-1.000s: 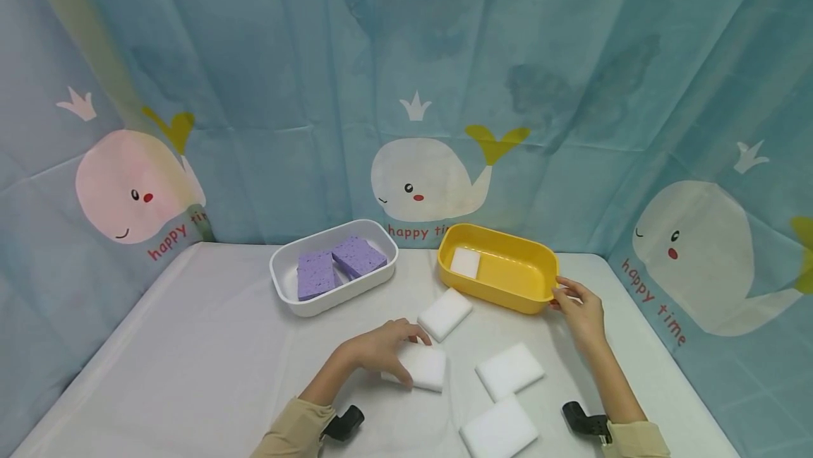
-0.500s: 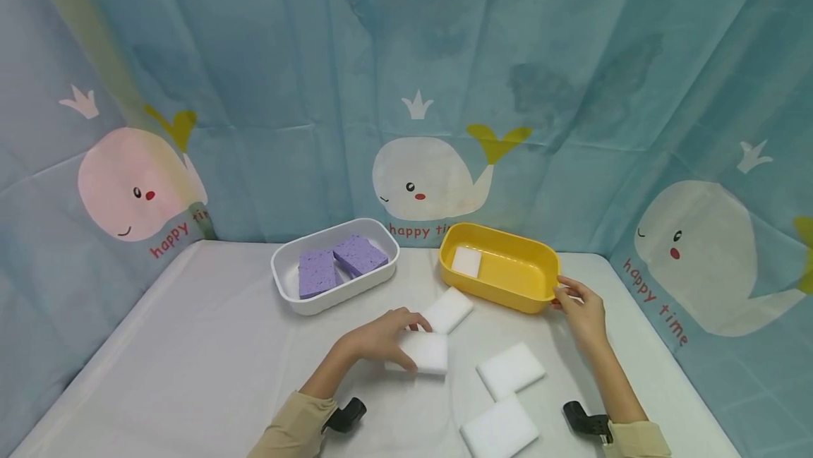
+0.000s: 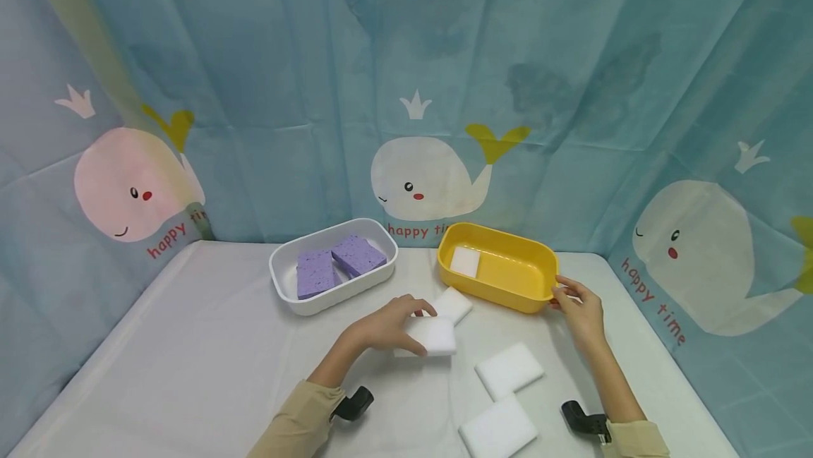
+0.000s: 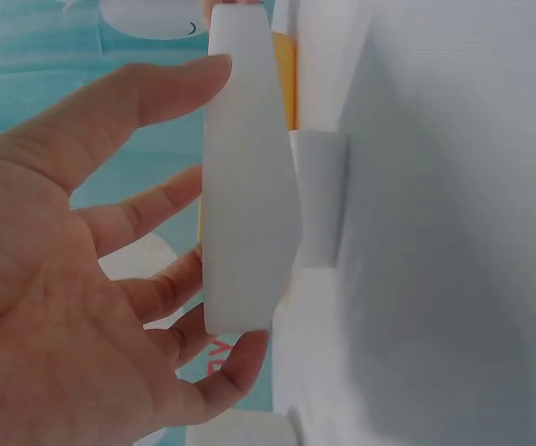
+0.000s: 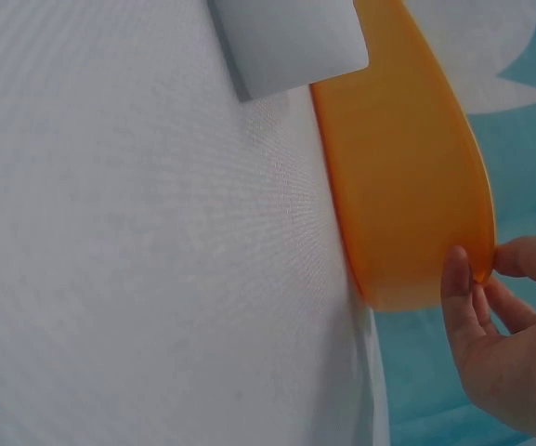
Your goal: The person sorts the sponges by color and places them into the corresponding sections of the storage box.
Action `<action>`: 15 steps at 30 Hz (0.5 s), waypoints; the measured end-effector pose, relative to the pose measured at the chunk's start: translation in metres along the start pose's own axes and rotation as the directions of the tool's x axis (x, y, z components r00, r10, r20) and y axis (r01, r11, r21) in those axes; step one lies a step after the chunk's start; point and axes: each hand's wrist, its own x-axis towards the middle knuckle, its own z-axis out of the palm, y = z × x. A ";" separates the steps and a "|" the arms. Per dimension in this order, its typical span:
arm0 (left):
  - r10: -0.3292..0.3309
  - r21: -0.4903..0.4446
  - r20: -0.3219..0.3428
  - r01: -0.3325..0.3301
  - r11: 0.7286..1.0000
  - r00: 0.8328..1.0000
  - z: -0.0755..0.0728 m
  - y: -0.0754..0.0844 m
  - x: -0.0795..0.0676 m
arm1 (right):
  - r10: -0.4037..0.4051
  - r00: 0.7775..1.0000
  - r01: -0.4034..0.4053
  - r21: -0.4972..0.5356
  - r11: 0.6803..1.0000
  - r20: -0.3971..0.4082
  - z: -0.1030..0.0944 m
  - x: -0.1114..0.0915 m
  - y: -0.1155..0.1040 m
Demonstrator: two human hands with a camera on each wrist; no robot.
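Observation:
My left hand [image 3: 389, 325] grips a white sponge [image 3: 433, 336] by its edges, raised over the table with a shadow below. Thumb and fingers lie along opposite edges of that sponge in the left wrist view, where its thin side [image 4: 249, 177] faces the camera. At the right, my right hand [image 3: 581, 308] pinches the near right end of the yellow tray [image 3: 485, 293]; the right wrist view has the thumb and fingers on its rim [image 5: 487, 200]. Inside the yellow tray, at its left end, lies one white sponge [image 3: 466, 262].
Behind the held sponge, another white sponge [image 3: 455, 305] lies against the yellow tray's front. Two more, a white sponge [image 3: 509, 371] and a nearer sponge [image 3: 498, 430], lie between the arms. A white tray [image 3: 339, 295] with two purple sponges [image 3: 315, 274] stands back left, before the curtain [image 3: 267, 183].
My left hand has lifted the white sponge off the table and carried it forward and slightly right, overlapping the sponge behind. The right hand and yellow tray have stayed put.

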 end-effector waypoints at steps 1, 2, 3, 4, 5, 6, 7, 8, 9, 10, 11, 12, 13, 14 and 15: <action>-0.009 0.001 -0.006 0.009 1.000 1.000 -0.001 0.002 0.002 | 0.003 1.000 -0.003 -0.001 1.000 0.001 0.000 0.000 0.000; -0.018 0.001 -0.013 0.018 1.000 1.000 -0.001 0.004 0.004 | 0.003 1.000 -0.003 -0.001 1.000 0.003 0.000 0.000 0.000; -0.023 0.002 -0.019 0.023 1.000 1.000 -0.002 0.006 0.006 | 0.004 1.000 -0.004 -0.011 1.000 0.011 -0.001 0.000 0.000; -0.027 0.004 -0.027 0.027 1.000 0.999 -0.003 0.007 0.008 | 0.008 1.000 -0.008 -0.011 1.000 0.012 -0.001 0.000 0.000; -0.030 0.003 -0.032 0.030 1.000 0.999 -0.004 0.008 0.010 | 0.009 1.000 -0.009 -0.012 1.000 0.014 -0.001 0.000 0.000; -0.031 0.003 -0.038 0.031 1.000 0.999 -0.005 0.010 0.012 | 0.011 1.000 -0.011 -0.014 1.000 0.016 -0.001 0.000 -0.001; -0.034 0.003 -0.044 0.034 0.999 0.998 -0.005 0.011 0.014 | 0.013 1.000 -0.012 -0.016 1.000 0.016 -0.001 0.000 -0.001; -0.033 0.006 -0.052 0.034 0.999 0.998 -0.006 0.012 0.016 | 0.014 1.000 -0.014 -0.018 1.000 0.016 -0.001 0.000 -0.001; -0.029 0.012 -0.057 0.030 0.999 0.998 -0.007 0.013 0.018 | 0.016 1.000 -0.016 -0.021 1.000 0.015 -0.001 0.000 -0.001; -0.027 0.017 -0.064 0.029 0.999 0.998 -0.007 0.014 0.020 | 0.017 1.000 -0.017 -0.024 1.000 0.013 -0.001 -0.001 -0.001; -0.025 0.019 -0.070 0.027 0.999 0.997 -0.008 0.015 0.022 | 0.018 1.000 -0.018 -0.026 0.999 0.012 -0.001 -0.001 -0.001; -0.026 0.021 -0.078 0.028 0.999 0.997 -0.009 0.016 0.024 | 0.019 1.000 -0.019 -0.029 0.999 0.010 -0.001 -0.001 -0.002; -0.030 0.023 -0.085 0.032 0.999 0.996 -0.009 0.017 0.026 | 0.020 1.000 -0.020 -0.028 0.999 0.008 -0.001 -0.001 -0.002; -0.033 0.022 -0.093 0.035 0.999 0.995 -0.010 0.018 0.028 | 0.021 1.000 -0.021 -0.027 0.999 0.008 -0.001 -0.001 -0.002; -0.039 0.021 -0.098 0.041 0.999 0.994 -0.010 0.019 0.031 | 0.023 1.000 -0.022 -0.026 0.999 0.008 -0.001 -0.001 -0.002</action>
